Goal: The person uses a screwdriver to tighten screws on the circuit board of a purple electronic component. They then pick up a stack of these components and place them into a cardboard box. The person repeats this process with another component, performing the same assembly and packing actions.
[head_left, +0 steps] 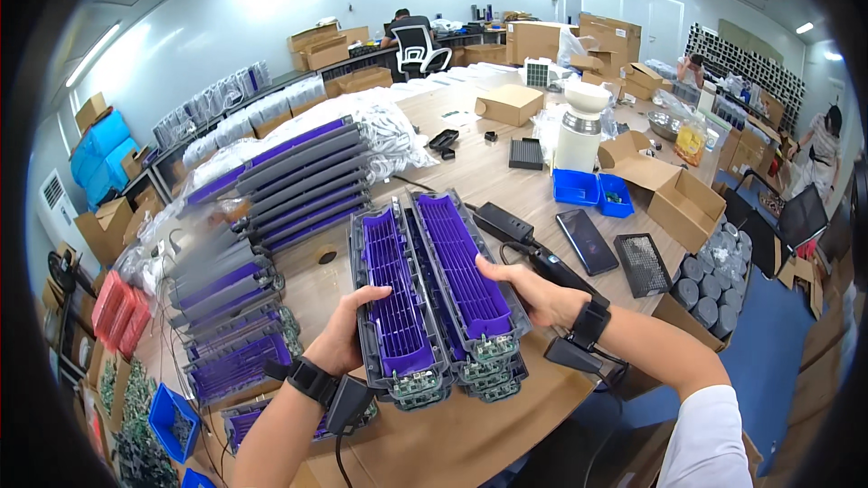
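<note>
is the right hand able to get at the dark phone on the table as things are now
Probably not until it lets go: the right hand grips a stack of purple-and-grey frames, though the dark phone lies nearby with its top uncovered.

Bare left hand (344, 336): curled in grip, left thumb (369, 295) extended rightward on top, fingers mostly hidden. Bare left forearm (278, 425): slanting up from lower edge. Bare right hand (541, 296): curled in grip, right thumb (497, 270) pointing up-left. Bare right forearm (658, 351): angled up-left from white-sleeved upper arm (710, 441).
</note>
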`<state>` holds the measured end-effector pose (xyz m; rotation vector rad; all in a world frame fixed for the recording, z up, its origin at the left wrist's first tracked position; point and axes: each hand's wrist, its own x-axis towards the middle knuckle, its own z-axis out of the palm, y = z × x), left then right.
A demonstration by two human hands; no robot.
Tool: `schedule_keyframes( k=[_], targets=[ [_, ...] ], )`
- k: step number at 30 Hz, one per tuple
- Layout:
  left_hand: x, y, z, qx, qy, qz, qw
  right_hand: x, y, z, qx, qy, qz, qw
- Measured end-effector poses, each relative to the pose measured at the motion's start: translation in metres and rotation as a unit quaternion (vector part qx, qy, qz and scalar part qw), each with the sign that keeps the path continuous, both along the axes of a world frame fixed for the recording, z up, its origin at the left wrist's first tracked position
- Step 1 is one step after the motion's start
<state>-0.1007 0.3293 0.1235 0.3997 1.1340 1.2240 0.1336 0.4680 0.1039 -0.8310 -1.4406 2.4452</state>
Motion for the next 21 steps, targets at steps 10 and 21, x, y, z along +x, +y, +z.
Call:
schedule_keyframes(
  k=[10, 21],
  targets=[
    [0.012, -0.018, -0.007, -0.034, 0.023, -0.020, 0.999, 0.010, -0.019, -0.012, -0.012, 0.031, 0.006, 0.999],
    [0.055, -0.073, -0.003, -0.063, -0.002, -0.017, 0.998, 0.061, -0.086, -0.026, -0.049, 0.079, -0.103, 0.990]
  ],
)
